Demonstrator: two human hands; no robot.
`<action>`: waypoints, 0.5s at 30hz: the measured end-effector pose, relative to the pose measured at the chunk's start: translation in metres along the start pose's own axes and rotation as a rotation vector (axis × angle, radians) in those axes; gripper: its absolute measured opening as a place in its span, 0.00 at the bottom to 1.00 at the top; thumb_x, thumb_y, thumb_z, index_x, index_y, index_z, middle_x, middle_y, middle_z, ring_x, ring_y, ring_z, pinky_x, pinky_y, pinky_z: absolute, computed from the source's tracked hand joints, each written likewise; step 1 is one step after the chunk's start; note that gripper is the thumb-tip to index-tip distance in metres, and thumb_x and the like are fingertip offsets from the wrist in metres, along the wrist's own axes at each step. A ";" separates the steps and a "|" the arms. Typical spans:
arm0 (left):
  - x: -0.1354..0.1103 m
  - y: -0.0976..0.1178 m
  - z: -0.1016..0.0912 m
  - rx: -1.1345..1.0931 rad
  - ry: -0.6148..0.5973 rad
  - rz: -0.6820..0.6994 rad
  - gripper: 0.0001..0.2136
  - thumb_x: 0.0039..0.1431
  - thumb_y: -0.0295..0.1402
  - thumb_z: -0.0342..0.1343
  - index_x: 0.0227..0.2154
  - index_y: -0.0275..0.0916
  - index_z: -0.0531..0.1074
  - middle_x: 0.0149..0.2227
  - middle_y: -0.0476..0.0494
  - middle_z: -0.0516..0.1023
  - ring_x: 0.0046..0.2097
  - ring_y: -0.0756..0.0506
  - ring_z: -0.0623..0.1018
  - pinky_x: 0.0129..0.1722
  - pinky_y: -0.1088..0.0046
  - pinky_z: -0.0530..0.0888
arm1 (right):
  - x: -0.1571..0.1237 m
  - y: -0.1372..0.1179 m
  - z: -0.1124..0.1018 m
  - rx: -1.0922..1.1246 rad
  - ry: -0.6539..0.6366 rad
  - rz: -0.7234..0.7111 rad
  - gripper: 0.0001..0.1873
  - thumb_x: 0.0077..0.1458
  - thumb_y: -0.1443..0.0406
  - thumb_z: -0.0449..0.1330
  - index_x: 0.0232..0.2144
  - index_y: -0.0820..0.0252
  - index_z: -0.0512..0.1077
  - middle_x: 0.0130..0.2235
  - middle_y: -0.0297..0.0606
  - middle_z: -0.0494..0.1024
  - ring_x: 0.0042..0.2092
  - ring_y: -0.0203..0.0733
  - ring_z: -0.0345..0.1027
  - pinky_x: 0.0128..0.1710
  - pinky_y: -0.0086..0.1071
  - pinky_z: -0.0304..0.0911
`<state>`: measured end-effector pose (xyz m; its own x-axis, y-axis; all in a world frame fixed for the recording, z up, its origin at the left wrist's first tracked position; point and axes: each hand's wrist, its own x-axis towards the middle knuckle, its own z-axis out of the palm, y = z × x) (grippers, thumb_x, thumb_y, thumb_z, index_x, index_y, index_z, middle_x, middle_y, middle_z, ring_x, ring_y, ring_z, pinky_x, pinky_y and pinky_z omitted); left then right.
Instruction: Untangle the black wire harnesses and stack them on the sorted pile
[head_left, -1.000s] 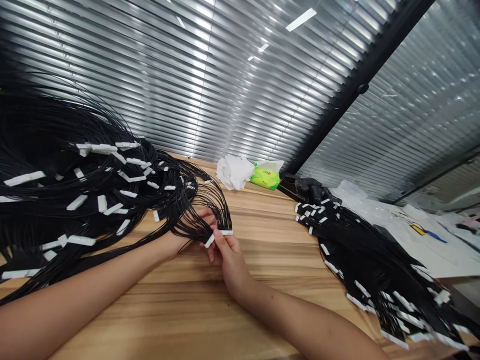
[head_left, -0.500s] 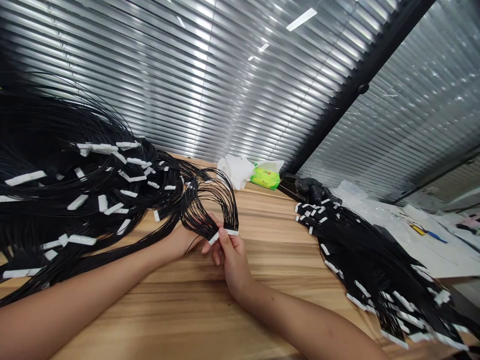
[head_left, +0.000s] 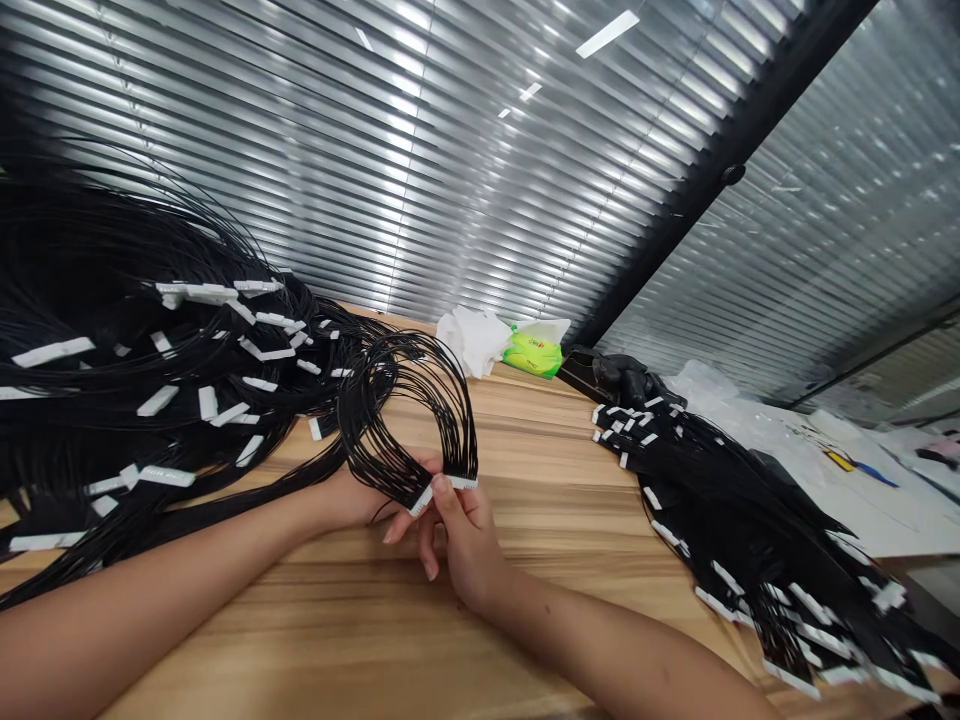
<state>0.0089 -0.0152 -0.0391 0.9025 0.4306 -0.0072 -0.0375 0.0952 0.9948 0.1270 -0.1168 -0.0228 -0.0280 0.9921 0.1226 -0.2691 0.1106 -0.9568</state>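
Observation:
A looped black wire harness (head_left: 450,400) rises above the table, its two white connectors (head_left: 460,482) brought close together at the bottom. My right hand (head_left: 472,550) pinches the harness there, thumb on the inner ends of the connectors and the lower fingers loosely curled. From the left, my left hand (head_left: 367,500) reaches behind the wires and grips the harness by its left connector; wires hide part of its fingers. Beside my left forearm lies a large pile of black wire harnesses (head_left: 210,370) with white connectors.
Another heap of black harnesses (head_left: 735,510) covers the right side of the wooden table (head_left: 555,500). At the back are crumpled white tissue (head_left: 474,340) and a green tissue pack (head_left: 534,352). A yellow-and-blue tool (head_left: 855,466) lies on a white surface at far right. Blinds (head_left: 337,150) stand behind.
The wire loop has spread wider to the left, and the connectors have come slightly lower and turned. My hands have shifted a little downward with them.

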 end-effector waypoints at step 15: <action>0.002 0.002 0.007 -0.152 -0.055 -0.064 0.17 0.57 0.48 0.55 0.27 0.37 0.72 0.13 0.49 0.72 0.14 0.49 0.71 0.15 0.77 0.68 | 0.001 -0.002 0.001 -0.039 -0.032 -0.030 0.24 0.61 0.48 0.49 0.44 0.60 0.69 0.24 0.37 0.79 0.13 0.29 0.54 0.12 0.24 0.46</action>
<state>0.0133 -0.0204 -0.0361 0.9270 0.3701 -0.0604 -0.0399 0.2574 0.9655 0.1270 -0.1165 -0.0203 -0.0516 0.9859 0.1590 -0.2325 0.1430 -0.9620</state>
